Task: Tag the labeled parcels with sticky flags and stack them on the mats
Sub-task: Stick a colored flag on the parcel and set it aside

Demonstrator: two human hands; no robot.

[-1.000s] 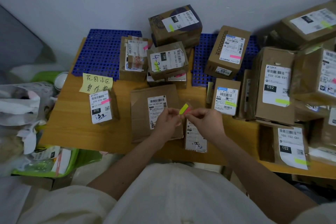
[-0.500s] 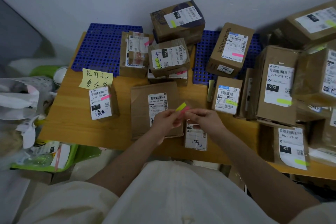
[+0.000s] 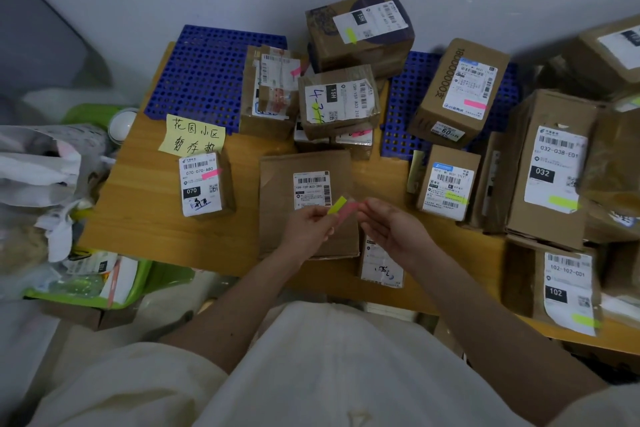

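2 hands meet over a flat brown parcel [image 3: 304, 180] on the wooden table [image 3: 145, 215]. Left hand [image 3: 308, 227] pinches a yellow-green flag [image 3: 337, 205] with curled fingers; right hand [image 3: 393, 229] pinches the end of a pink flag [image 3: 348, 210], other fingers loosely bent, fingertips blurred. Flags overlap, can't tell if stuck together. Flat parcel's label partly covered by the left hand, lower edge hidden by the wrist. A small parcel [image 3: 381, 265] sits half hidden under the right hand. 2 blue mats [image 3: 204, 80] lie at the back, partly covered by boxes. Parcel 070 [image 3: 202, 184] stands left with a pink flag. Right-side boxes are cut off by the frame edge.
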